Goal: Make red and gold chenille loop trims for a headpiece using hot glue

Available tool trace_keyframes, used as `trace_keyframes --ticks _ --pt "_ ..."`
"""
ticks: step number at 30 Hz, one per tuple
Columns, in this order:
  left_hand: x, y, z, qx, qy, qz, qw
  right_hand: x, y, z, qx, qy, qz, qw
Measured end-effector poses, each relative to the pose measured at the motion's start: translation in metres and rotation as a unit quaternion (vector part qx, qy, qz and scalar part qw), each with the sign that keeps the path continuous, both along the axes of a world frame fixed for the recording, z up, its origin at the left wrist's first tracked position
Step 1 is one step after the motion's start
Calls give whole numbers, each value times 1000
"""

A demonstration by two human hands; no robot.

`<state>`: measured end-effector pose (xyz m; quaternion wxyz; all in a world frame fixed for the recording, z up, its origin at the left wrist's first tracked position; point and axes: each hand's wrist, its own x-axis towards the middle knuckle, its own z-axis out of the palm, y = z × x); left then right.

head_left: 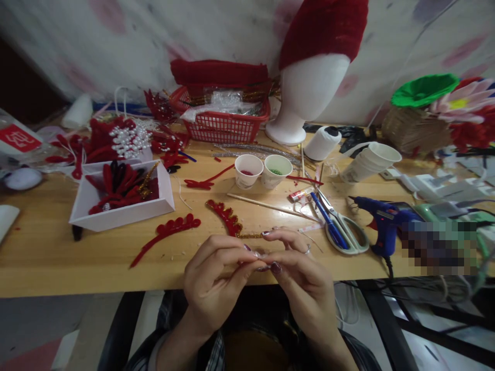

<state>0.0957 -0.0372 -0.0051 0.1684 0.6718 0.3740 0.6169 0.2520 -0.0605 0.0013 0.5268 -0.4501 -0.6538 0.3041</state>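
Near the table's front edge, my left hand (218,275) and my right hand (303,273) meet fingertip to fingertip. Both are closed in a pinch, around something small that I cannot make out between the fingers. Just beyond them lies a red scalloped piece with gold trim (228,219), its gold stem running toward my right fingers. To the left rests a plain red scalloped piece (170,229) with a long red stem. A thin wooden stick (270,206) lies across the table behind my hands.
A white box (124,216) of red and black pieces stands left. Paper cups (248,172) hold red and green bits. Scissors (350,232), a blue pen (328,219) and a blue glue gun (382,221) lie right. Behind are a red basket (224,126) and a white foam head (309,98).
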Motion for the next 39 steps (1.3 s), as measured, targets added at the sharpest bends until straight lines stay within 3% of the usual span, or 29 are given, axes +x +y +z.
trace_keyframes --ticks 17,24,31,39 --pt "-8 -6 0 75 59 76 992 -9 0 2 -32 43 30 998" --pt "-12 -10 0 63 42 60 995 -12 0 2 -20 61 49 997" --pt "-15 -12 1 42 30 53 997 -8 0 -1 46 13 40 998" --pt "-16 -10 10 67 29 33 997 -4 5 -4 134 -67 10 989"
